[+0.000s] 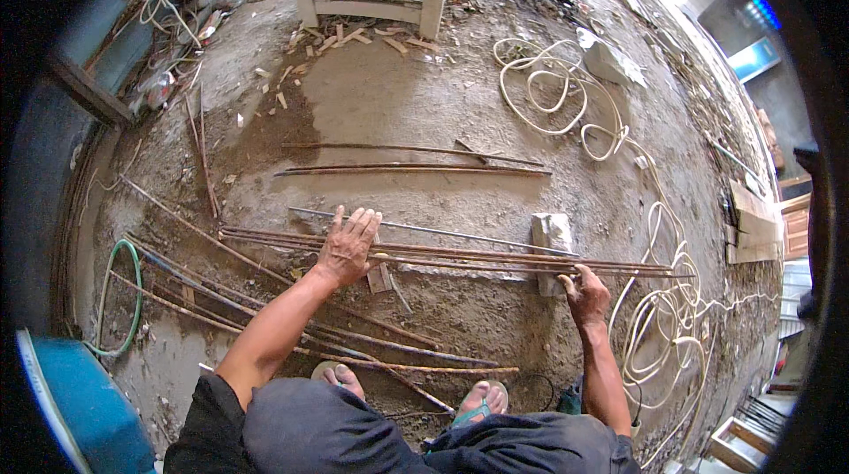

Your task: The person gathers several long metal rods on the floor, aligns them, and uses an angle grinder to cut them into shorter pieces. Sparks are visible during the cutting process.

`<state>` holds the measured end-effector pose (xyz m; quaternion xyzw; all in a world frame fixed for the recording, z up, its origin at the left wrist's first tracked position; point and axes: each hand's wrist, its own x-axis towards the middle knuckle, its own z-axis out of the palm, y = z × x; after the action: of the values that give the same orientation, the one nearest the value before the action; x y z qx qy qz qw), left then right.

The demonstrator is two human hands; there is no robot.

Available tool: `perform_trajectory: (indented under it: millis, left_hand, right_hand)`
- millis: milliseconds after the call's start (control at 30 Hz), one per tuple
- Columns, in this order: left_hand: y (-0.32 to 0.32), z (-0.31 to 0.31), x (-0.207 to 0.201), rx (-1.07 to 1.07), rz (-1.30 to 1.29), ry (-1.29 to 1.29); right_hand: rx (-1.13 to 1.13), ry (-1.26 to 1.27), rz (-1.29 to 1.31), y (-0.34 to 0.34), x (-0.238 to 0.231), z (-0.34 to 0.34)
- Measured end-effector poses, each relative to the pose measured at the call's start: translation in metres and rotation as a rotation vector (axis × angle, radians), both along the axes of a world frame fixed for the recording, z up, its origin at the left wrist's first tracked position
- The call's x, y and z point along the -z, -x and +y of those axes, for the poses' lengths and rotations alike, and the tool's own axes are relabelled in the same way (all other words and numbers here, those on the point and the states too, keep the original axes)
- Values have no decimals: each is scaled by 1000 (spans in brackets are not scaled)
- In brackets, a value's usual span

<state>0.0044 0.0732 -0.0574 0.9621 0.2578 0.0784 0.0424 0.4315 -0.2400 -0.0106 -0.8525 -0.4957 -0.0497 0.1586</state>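
Note:
A bundle of long, thin, rusty metal rods [460, 252] lies crosswise in front of me. My left hand [348, 248] rests palm down across the bundle, its fingers stretched out. Toward the right end, my right hand [586, 297] is closed on the rods, thumb and fingers at their near edge. A pale block [553, 233] sits beneath the rods just left of that hand. A thinner grey rod [424, 227] runs along the bundle's far side. Under the rods, beside my left hand, lies a small wooden piece [379, 279].
More rusty rods [416, 171] lie farther off, and several long bars [389, 359] cross the ground near my feet. A cream hose or cable [654, 341] coils at the right. A blue container [84, 403] stands at the near left, a wooden frame [367, 7] at the back.

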Motion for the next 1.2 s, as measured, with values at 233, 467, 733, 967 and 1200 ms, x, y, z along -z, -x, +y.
perform_trajectory:
  millis: [233, 467, 733, 967, 1200]
  left_hand:
    - [-2, 2, 2, 29, -106, -46]
    - [-2, 0, 19, 38, -104, -74]
    - [1, -1, 34, 8, -182, -180]
    - [1, -2, 40, -5, -228, -285]
    - [1, -4, 43, -26, -298, -273]
  right_hand:
    - [56, 98, 35, -4, 1, 4]
    - [79, 121, -12, 12, -17, 5]
    - [-406, 125, -91, 30, -26, 74]
    - [-416, 302, 391, 36, 10, 128]
    - [-323, 285, 589, 35, 23, 150]
